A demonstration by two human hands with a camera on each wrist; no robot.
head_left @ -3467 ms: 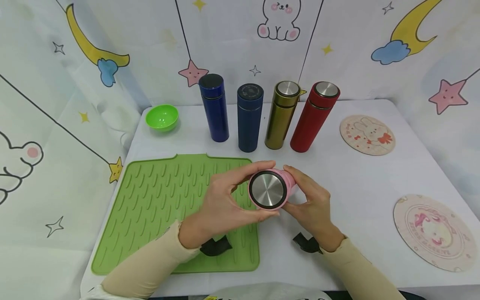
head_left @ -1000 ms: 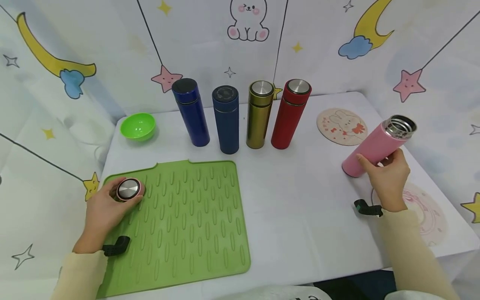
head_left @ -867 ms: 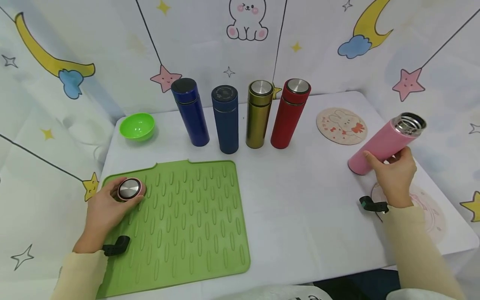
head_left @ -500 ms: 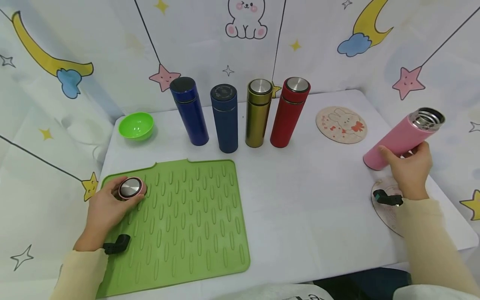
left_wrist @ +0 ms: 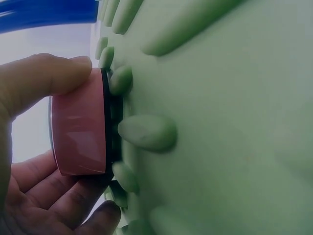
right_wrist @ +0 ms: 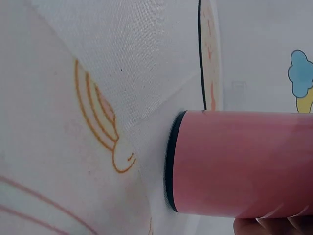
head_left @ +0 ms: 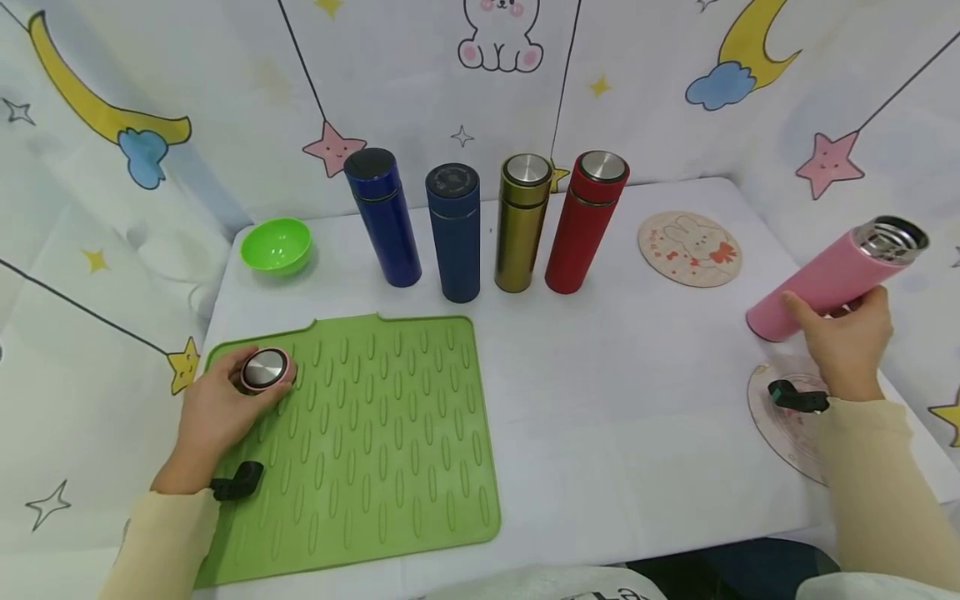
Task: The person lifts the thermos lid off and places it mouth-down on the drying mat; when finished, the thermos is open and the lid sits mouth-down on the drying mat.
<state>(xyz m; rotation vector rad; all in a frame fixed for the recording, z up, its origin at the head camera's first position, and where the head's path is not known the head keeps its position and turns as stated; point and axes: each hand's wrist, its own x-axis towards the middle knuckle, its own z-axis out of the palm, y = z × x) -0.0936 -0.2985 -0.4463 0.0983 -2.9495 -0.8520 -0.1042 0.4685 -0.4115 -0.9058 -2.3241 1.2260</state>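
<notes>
Pink bottle (head_left: pixel 821 279) and lid (head_left: pixel 265 368) apart, one in each hand.
I read the step in hand as setting down both parts. The left hand (head_left: pixel 223 408) is partly closed, thumb and fingers pinching the lid, whose underside meets the ridges of the green mat (head_left: pixel 382 450) beneath that hand. The right hand (head_left: pixel 847 337) curls round the bottle, its uncapped mouth above the grip; I cannot tell whether the base touches the desk (head_left: pixel 600 467). The next move, I judge, calls for a level base, then loosening each hand without tipping its part.
</notes>
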